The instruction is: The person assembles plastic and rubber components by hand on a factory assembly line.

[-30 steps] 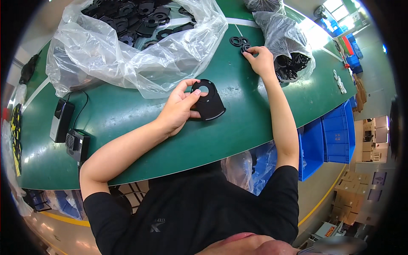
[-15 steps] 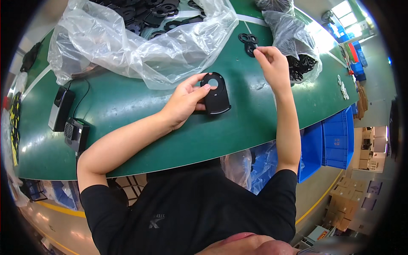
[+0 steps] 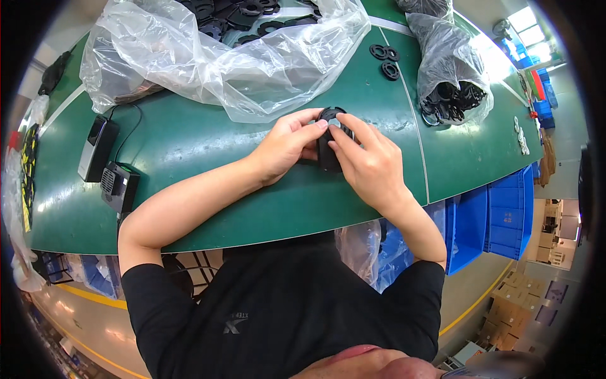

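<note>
My left hand [image 3: 284, 145] is closed on a flat black plastic housing [image 3: 327, 159] from its left side, thumb over the face. The housing has one rounded end with a circular opening and is held just above the green tabletop. Over that rounded end is my right hand [image 3: 372, 158], its fingers bent and pressed together at the opening. Whatever sits under those fingertips is mostly covered, and I cannot make it out. Beyond the hands, several small black rings [image 3: 390, 71] lie together on the table.
A large clear plastic bag [image 3: 278, 76] full of black parts [image 3: 243, 16] spreads across the far side. At the right, another bag [image 3: 442, 57] holds small black pieces [image 3: 457, 101]. A black-and-silver device [image 3: 98, 148] and a black box [image 3: 120, 187] stand left. Blue bins [image 3: 510, 215] are beside the table.
My right hand has come back from the small rings to the housing in my left hand. The three rings stay on the table. The whole view has shifted slightly.
</note>
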A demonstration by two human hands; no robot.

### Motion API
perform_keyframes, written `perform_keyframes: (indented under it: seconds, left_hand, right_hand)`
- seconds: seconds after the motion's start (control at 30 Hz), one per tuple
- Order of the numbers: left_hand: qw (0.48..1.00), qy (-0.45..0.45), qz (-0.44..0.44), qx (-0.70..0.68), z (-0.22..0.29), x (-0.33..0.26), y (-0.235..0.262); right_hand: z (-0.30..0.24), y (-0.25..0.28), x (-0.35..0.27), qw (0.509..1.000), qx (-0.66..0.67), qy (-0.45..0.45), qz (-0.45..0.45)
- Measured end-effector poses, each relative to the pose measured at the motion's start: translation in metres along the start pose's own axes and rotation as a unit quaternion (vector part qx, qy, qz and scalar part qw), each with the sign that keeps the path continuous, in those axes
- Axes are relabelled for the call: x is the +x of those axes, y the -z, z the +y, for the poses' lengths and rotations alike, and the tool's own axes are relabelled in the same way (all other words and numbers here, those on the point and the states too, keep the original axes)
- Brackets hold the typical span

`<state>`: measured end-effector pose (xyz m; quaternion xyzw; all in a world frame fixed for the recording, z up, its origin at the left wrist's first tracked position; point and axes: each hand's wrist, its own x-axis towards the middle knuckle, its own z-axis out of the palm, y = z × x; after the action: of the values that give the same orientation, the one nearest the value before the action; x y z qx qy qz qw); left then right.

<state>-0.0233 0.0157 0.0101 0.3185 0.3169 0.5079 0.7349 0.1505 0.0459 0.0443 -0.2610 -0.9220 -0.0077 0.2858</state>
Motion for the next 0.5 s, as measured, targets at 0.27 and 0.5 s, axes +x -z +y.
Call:
perform_keyframes:
  seconds: [0.27,0.5]
  left_hand:
    - [0.999,-0.035,-0.013,0.034,-0.007,0.002,-0.001]
    - [0.998,-0.012,-0.015,0.062,-0.004,-0.001,-0.002]
  right_hand:
    - [0.014,0.007,-0.001,0.96,0.19,-0.192,0.08]
    - [0.038,-0.001,-0.006,0.82,0.453,-0.349,-0.029]
